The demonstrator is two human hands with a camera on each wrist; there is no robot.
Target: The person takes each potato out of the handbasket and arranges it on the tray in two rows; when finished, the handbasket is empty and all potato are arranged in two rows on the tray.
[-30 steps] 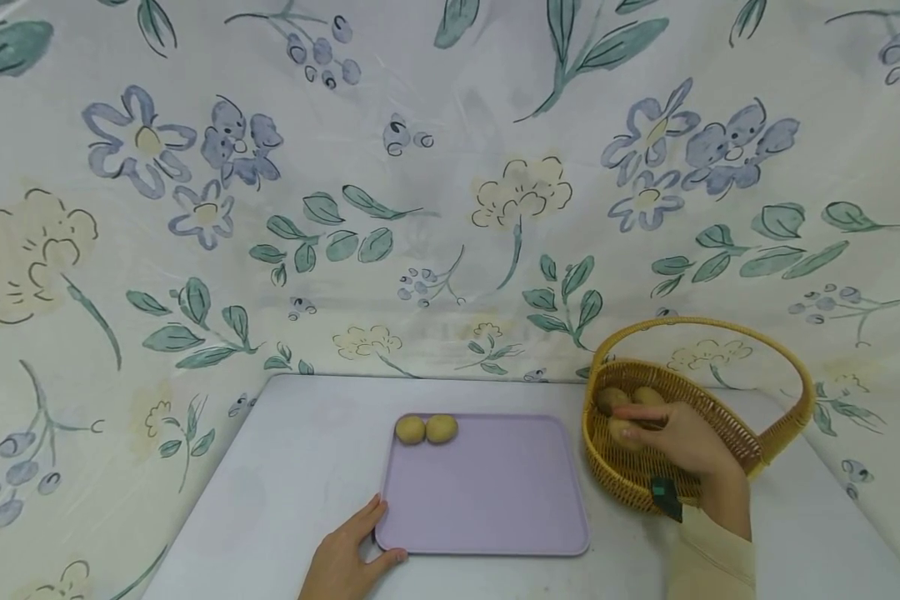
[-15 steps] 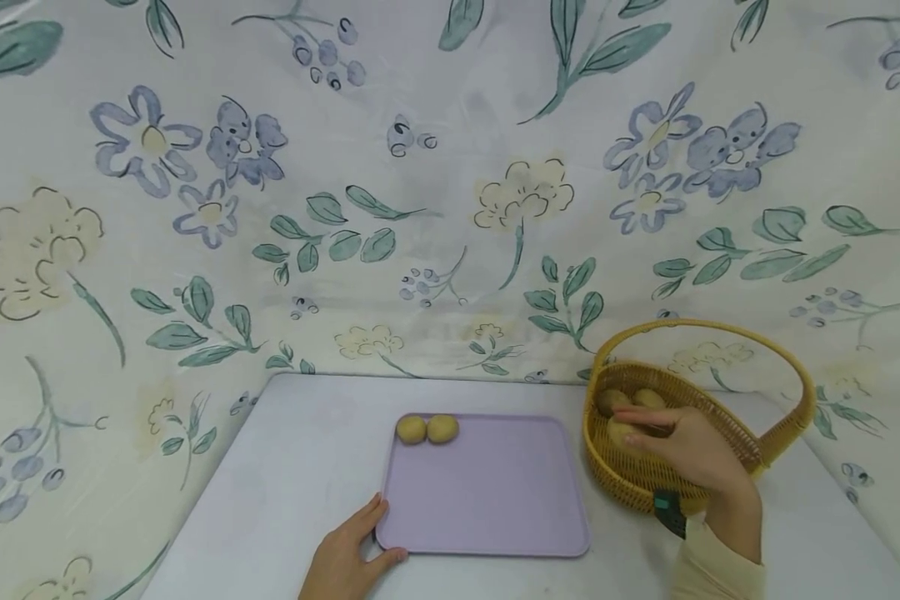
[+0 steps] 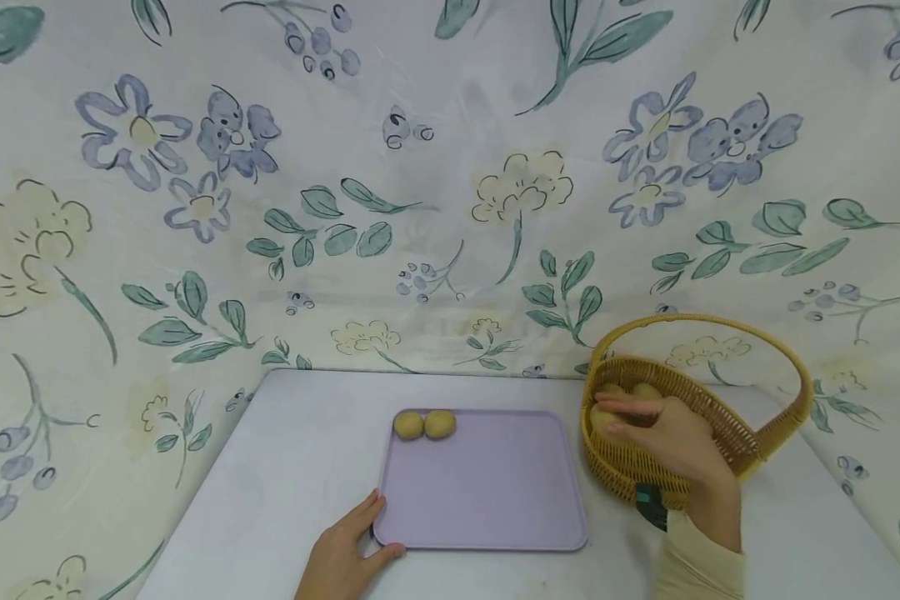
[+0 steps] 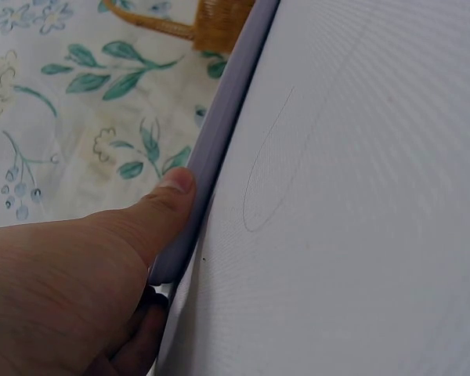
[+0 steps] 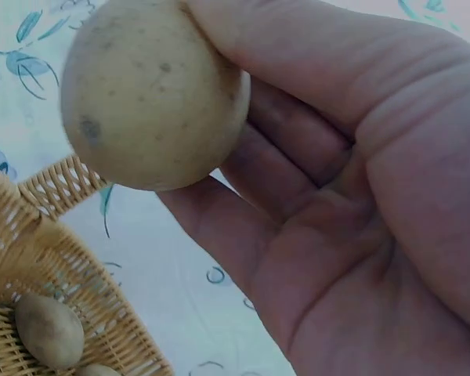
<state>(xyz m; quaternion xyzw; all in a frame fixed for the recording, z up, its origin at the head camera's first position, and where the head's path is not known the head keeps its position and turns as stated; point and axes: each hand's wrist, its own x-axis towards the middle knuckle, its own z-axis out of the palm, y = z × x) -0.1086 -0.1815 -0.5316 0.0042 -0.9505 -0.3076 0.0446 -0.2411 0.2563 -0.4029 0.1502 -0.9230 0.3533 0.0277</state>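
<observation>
In the head view, my right hand (image 3: pixel 678 446) is over the wicker basket (image 3: pixel 727 425) and pinches a potato (image 3: pixel 604 425) between thumb and fingers. That round, pale potato (image 5: pixel 149 98) appears large in the right wrist view. More potatoes (image 3: pixel 647 392) lie inside the basket, partly hidden by the hand. My left hand (image 3: pixel 341 550) holds the near left corner of a lilac tray (image 3: pixel 487 492), fingers along its left edge and thumb on its front edge. The left wrist view shows the thumb (image 4: pixel 168 196) against the tray's side. Two potatoes (image 3: pixel 424 425) sit side by side in the tray's far left corner.
A white table (image 3: pixel 307 442) bears the tray and the basket. The basket's tall arched handle (image 3: pixel 708 318) rises above its right side. Behind the table hangs a floral cloth (image 3: pixel 450 208).
My right hand has shifted a little to the left, and the pinched potato has moved with it toward the basket's left rim. The left hand and tray stay in place.
</observation>
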